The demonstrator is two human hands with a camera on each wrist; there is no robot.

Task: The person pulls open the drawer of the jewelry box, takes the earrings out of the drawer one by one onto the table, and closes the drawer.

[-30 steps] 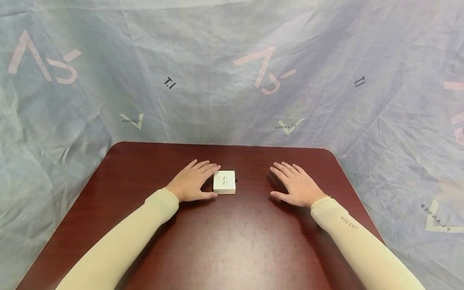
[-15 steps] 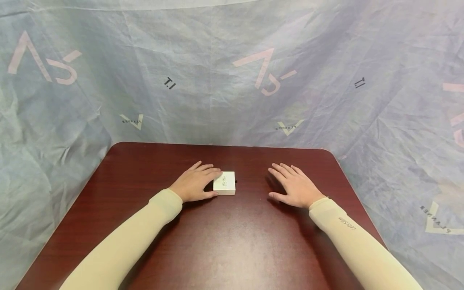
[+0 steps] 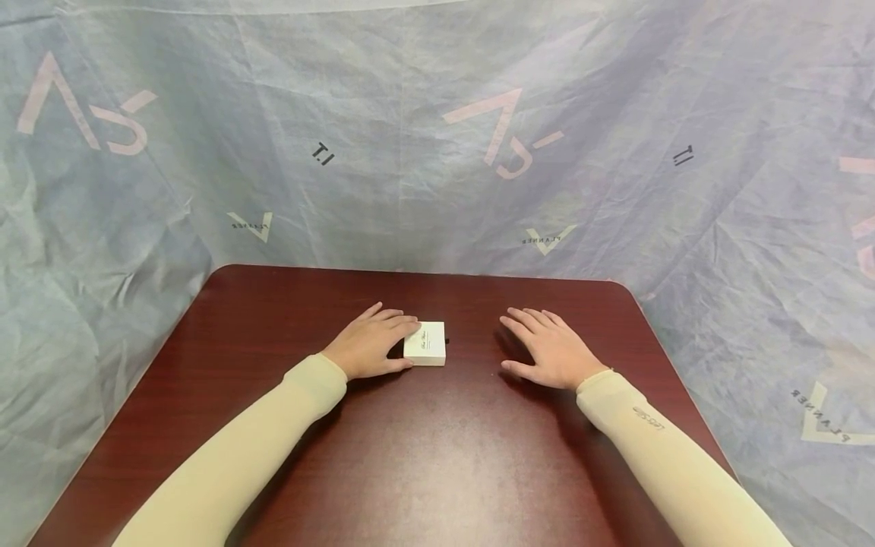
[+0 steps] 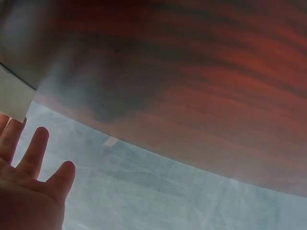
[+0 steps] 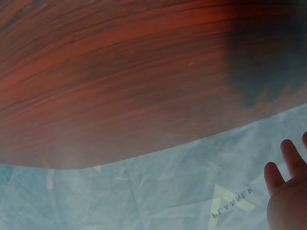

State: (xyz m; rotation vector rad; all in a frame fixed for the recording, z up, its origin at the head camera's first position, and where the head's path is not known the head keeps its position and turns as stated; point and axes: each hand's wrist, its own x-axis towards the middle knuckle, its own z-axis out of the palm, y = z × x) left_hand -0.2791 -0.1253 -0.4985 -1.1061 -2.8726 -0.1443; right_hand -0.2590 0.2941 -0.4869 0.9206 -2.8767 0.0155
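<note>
Reads "PLANNER" backwards plus "T", "I" on the cloth (image 3: 410, 205); too small on the box (image 3: 432, 346), blurred on the right sleeve (image 3: 663, 448).

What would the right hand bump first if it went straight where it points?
The right hand would probably meet the hanging cloth beyond the table, missing the white box; depth is unclear.

left arm (image 3: 235, 448) and right arm (image 3: 677, 456) both stretched out front and angled inward, left hand (image 3: 368, 346) palm down, thumb and index making a kinda wide pinch, right hand (image 3: 552, 349) palm down too, fingers pretty straight, thumb held apart
</note>
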